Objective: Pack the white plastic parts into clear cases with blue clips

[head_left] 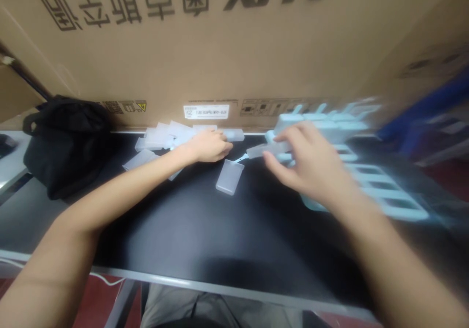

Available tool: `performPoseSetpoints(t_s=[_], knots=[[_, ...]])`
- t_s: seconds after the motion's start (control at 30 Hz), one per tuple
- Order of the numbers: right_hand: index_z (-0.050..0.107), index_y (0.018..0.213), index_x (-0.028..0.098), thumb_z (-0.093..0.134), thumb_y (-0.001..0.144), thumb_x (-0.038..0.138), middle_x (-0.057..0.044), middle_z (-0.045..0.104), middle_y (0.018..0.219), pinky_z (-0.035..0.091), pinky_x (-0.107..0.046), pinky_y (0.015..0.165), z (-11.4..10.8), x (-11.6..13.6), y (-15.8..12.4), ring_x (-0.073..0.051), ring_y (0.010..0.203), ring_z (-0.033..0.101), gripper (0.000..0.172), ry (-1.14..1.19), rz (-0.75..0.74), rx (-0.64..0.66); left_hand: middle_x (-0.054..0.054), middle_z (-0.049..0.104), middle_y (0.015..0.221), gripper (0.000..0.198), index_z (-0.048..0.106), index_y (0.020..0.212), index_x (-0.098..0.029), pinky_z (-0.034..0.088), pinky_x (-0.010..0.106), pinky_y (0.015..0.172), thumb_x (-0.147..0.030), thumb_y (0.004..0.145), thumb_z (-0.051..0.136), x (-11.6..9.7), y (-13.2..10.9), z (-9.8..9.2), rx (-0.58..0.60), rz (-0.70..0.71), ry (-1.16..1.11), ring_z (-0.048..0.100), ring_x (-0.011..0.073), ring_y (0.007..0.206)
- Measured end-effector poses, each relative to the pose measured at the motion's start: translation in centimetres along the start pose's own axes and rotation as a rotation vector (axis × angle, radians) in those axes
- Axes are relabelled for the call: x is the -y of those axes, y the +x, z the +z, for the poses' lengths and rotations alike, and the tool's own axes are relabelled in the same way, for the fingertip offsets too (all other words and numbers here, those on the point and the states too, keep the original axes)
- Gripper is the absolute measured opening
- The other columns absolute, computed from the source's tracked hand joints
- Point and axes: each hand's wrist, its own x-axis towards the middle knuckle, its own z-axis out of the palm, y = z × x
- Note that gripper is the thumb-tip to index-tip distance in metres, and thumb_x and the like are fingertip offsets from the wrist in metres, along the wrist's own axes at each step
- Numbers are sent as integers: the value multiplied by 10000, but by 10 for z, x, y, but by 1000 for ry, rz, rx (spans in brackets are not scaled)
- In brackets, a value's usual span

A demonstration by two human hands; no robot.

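Observation:
My left hand has its fingers curled down near the table, in front of a pile of flat translucent plastic cases. One translucent case lies just beyond its fingertips; whatever the fingers grip is hidden. My right hand, slightly blurred, pinches a translucent plastic piece between thumb and fingers. From the left end of that piece a pale blue stick points to the mouth of another translucent case on the table. Whether stick and case touch, I cannot tell.
Pale blue slotted racks stand right of my right hand, with pale blue stick-handled parts behind. A large cardboard box walls off the back of the black table. A black bag sits at the left.

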Motion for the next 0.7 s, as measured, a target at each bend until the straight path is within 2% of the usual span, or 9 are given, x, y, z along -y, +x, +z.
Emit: performPoseSetpoints(t_s=[0.1, 0.23, 0.33, 0.4, 0.47, 0.6, 0.7], knots=[[636, 1137, 214, 525, 971, 489, -160, 636, 1094, 519, -454, 765, -4, 1, 1, -320, 908, 625, 340, 9, 15, -8, 105, 745, 948, 236, 720, 1021, -176, 416, 365, 800, -249, 1045, 497, 1, 0, 1, -61, -10, -11, 646, 258, 940], [642, 1138, 211, 525, 978, 484, -158, 630, 1097, 516, -449, 764, -6, -1, 0, -315, 905, 628, 338, -3, 37, -4, 117, 729, 988, 276, 691, 1051, -156, 456, 368, 829, -304, 1075, 459, -7, -7, -11, -207, -72, -84, 639, 251, 947], [641, 1104, 211, 514, 985, 493, -155, 636, 1089, 523, -447, 764, -6, -2, 0, -301, 885, 630, 332, -20, 42, 2, 107, 733, 1081, 285, 680, 1060, -175, 499, 362, 893, -333, 1091, 445, -25, -20, -19, -286, 24, -268, 650, 228, 1008], [637, 1091, 212, 517, 985, 503, -151, 644, 1069, 530, -452, 762, -8, -2, 0, -295, 869, 628, 331, -25, 35, -15, 104, 745, 1145, 254, 690, 1047, -194, 516, 379, 957, -351, 1081, 492, -39, -29, -15, -292, 117, -407, 655, 230, 1071], [631, 1122, 218, 530, 989, 490, -149, 652, 1052, 540, -468, 771, -9, 0, 0, -303, 882, 634, 319, -7, 15, -35, 96, 751, 1208, 216, 708, 1052, -216, 522, 402, 1013, -338, 1068, 530, -49, -34, -6, -296, 139, -557, 652, 234, 1139], [601, 1251, 271, 488, 1030, 449, -140, 674, 1032, 562, -496, 761, -9, 4, -1, -315, 876, 655, 305, 77, -26, -15, 83, 736, 1288, 185, 726, 1076, -244, 481, 459, 1125, -332, 1049, 566, -54, -35, 11, -302, 74, -794, 626, 242, 1252], [586, 1291, 286, 475, 1032, 470, -131, 690, 1039, 560, -478, 712, -4, 5, -3, -289, 785, 649, 337, 116, -42, 16, 87, 719, 1279, 188, 686, 1140, -237, 469, 459, 1136, -353, 1024, 595, -51, -35, 15, -279, 33, -876, 616, 248, 1253]])
